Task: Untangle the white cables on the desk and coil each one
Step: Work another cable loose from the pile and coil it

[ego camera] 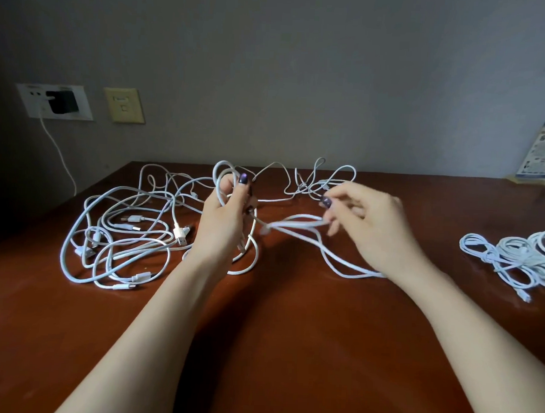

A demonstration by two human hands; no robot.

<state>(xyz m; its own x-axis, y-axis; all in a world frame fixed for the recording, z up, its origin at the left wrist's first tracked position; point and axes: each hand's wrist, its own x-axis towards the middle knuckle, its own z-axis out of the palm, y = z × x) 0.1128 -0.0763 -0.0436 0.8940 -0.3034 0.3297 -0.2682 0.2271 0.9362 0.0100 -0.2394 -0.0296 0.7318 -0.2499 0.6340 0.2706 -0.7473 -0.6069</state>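
Observation:
My left hand (225,218) is raised above the middle of the brown desk (259,346) and grips a coil of white cable (222,185) looped round its fingers. The loose run of that cable (298,223) stretches right to my right hand (369,221), whose fingers curl round it. More of it trails down in loops on the desk (340,265). A tangle of several white cables (120,231) with USB plugs lies to the left. A smaller knot of cable (320,183) sits behind my right hand.
A pile of coiled white cables (518,257) rests at the right edge. On the wall at left are a socket with a black charger (62,102) and its hanging cord, and a beige switch plate (124,105). A printed card stand (542,155) stands far right.

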